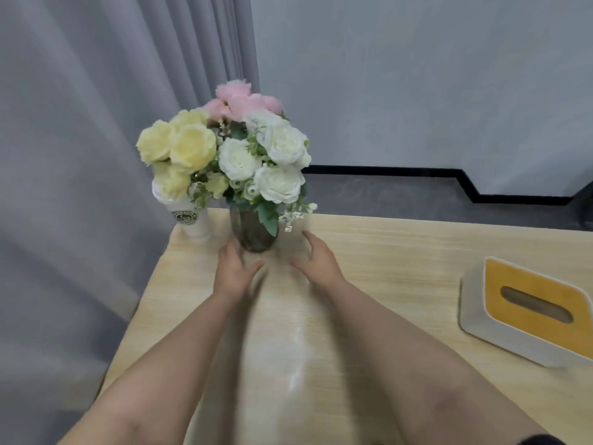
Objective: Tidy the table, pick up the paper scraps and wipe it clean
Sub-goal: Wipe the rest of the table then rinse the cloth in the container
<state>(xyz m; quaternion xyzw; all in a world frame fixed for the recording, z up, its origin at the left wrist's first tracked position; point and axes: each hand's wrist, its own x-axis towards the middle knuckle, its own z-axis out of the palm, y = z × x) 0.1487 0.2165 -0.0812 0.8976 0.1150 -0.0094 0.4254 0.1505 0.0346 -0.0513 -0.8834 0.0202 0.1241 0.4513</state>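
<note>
The dark glass vase of cream, white and pink flowers (253, 232) stands upright just ahead between both empty, slack-fingered hands, the left hand (232, 271) nearer than the right hand (316, 260).

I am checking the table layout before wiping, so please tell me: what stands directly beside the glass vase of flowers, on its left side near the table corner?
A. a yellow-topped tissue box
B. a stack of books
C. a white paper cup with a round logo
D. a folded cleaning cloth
C: the white paper cup with a round logo stands just left of the glass vase, while the tissue box sits far right.
</note>
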